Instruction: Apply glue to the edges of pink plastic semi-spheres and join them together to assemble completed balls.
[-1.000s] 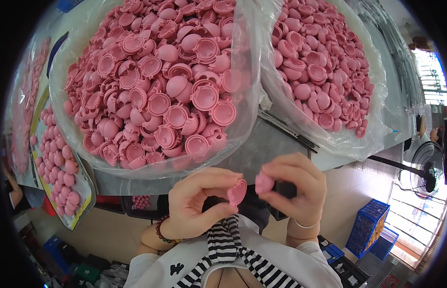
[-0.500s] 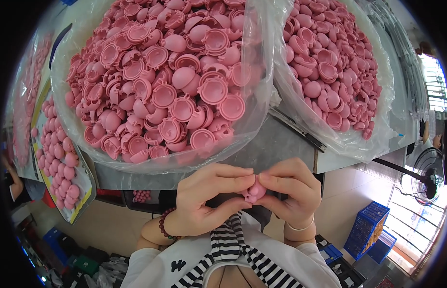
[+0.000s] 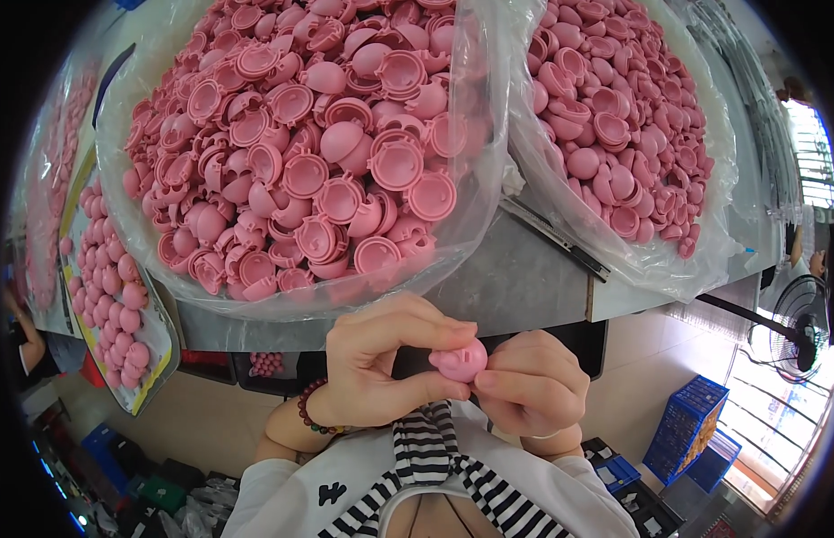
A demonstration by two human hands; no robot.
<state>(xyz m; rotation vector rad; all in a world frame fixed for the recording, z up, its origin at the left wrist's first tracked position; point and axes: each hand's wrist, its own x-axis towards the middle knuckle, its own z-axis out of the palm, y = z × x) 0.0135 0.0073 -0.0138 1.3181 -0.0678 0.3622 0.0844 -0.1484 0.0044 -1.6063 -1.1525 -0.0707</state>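
A small pink plastic ball (image 3: pixel 462 361) with little raised bumps and a slot on its surface is held up in front of my chest. My left hand (image 3: pixel 376 359) pinches it between thumb and forefinger from the left. From the other side, my right hand (image 3: pixel 538 384) has its fingers curled, with the tips pressed on the ball's right edge. Just beyond my hands lies a big heap of pink half shells (image 3: pixel 305 179), inside a clear plastic bag (image 3: pixel 417 282) opened wide on the grey table (image 3: pixel 515 282).
To the right, a second clear bag (image 3: pixel 672 278) holds more pink pieces. A dark metal strip (image 3: pixel 556 240) lies between the bags. On the left is a tray (image 3: pixel 157 354) of closed pink balls. A blue crate (image 3: pixel 686 426) and a fan (image 3: pixel 798 332) stand at the right.
The ball has turned, so its bumps and slot now face up. My right hand has shifted down and slid to the ball's right edge, while my left keeps its pinch.
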